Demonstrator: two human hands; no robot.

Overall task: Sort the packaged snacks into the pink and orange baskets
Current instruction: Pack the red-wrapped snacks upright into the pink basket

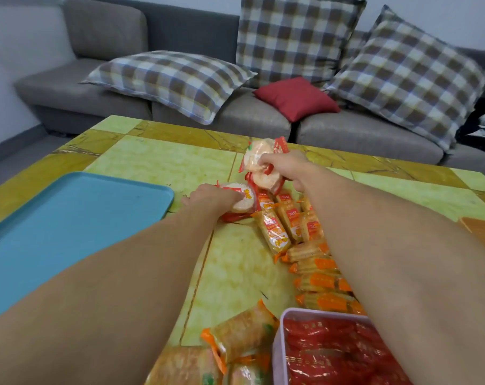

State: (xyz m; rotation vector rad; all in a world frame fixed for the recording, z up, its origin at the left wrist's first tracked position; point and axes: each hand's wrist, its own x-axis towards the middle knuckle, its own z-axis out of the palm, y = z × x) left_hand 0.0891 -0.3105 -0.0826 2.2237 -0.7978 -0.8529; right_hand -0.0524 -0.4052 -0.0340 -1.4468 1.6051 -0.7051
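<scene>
My right hand (284, 165) is raised over the table, shut on two round rice-cracker packs with red edges (259, 165). My left hand (210, 197) rests on another round red-edged cracker pack (242, 200) lying on the table, fingers curled over it. A row of long orange-wrapped snack packs (277, 232) runs from the hands back toward me. The pink basket (281, 337) sits at the bottom right, filled with red packs. An orange basket corner (483, 232) shows at the right edge, mostly hidden by my right arm.
A blue tray (69, 232) lies on the left of the yellow-green table (158, 159). More orange packs (235, 337) lie near the front edge. Beyond the table stands a grey sofa (249, 118) with plaid cushions and a red pillow (295, 97).
</scene>
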